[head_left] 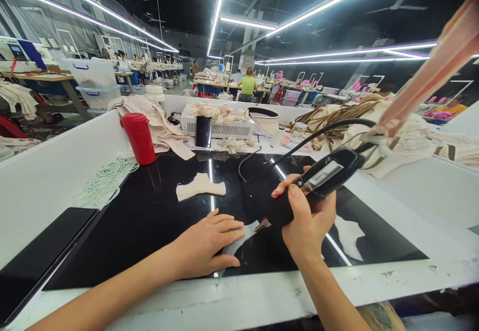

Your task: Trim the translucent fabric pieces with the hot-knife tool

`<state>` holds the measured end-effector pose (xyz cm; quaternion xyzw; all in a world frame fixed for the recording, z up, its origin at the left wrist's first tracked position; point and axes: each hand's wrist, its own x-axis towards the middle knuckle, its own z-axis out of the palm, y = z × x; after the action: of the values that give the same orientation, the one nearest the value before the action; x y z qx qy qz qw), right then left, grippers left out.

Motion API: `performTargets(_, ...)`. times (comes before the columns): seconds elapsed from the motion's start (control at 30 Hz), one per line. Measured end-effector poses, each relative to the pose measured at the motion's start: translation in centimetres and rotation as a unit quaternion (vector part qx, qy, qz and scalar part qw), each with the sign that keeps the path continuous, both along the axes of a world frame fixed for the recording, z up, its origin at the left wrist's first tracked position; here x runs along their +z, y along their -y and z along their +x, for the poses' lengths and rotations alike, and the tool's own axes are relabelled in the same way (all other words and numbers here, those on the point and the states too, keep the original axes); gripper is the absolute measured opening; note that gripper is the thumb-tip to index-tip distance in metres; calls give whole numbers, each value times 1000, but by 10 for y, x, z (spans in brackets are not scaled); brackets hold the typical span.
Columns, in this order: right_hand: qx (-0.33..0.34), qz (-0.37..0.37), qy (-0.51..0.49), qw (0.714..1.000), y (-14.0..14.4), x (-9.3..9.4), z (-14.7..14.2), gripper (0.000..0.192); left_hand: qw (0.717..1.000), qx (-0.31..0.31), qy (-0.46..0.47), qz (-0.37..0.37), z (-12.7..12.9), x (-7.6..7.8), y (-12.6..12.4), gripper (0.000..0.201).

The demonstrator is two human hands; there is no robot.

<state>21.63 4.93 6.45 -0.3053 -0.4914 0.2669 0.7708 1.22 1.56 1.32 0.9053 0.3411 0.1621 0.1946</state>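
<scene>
Black handheld cutting tool (318,183): corded, glossy body with a silver panel on top, tilted nose-down to the left, tip just at the fabric edge. Dark fabric piece (245,248): lay flat on the black glossy counter (142,221), near its front edge, hard to tell apart from the surface.

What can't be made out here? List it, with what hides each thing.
Head view only:
- Tip of the black corded tool: hidden behind the right hand.
- The piece under the left hand: mostly covered by the palm and fingers; it blends into the glossy black work surface.
- Pink strip: blurred, cut off by the right edge.
- Person in a green top: too small for detail.
</scene>
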Motion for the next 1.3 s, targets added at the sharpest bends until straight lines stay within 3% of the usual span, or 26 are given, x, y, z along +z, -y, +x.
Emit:
performTargets(0.3, -16, 2, -16, 1000, -5, -3, 6, 30, 999, 6, -26, -27, 2, 4, 0, 57)
performTargets(0.57, -25, -7, 0, 1000, -6, -1, 4, 25, 999, 2, 13, -35, -1, 2, 0, 55)
performTargets(0.8, -48, -65, 48, 996, -1, -2, 14, 34, 982, 158, 94, -40, 2, -10, -4, 37)
performTargets(0.9, -51, -69, 97, 992, -2, -3, 19, 34, 978, 180, 101, -30, 4, -14, -7, 27)
performTargets(1.0, -98, -66, 147, 982, 1, -4, 24, 50, 975, 184, 122, -30, 5, -15, -7, 18)
performTargets(1.1, -187, -2, 104, 977, 11, -6, 29, 60, 971, 183, 148, -36, 6, -15, -7, 16)
performTargets(1.2, -229, 68, 111, 965, 25, -12, 35, 31, 968, 175, 172, -43, 6, -17, -8, 16)
performTargets(1.27, -156, 96, 271, 945, 30, -18, 36, 11, 966, 172, 186, -48, 6, -18, -8, 15)
performTargets(1.3, -104, 116, 366, 917, 31, -22, 35, 9, 965, 172, 192, -51, 6, -18, -9, 14)
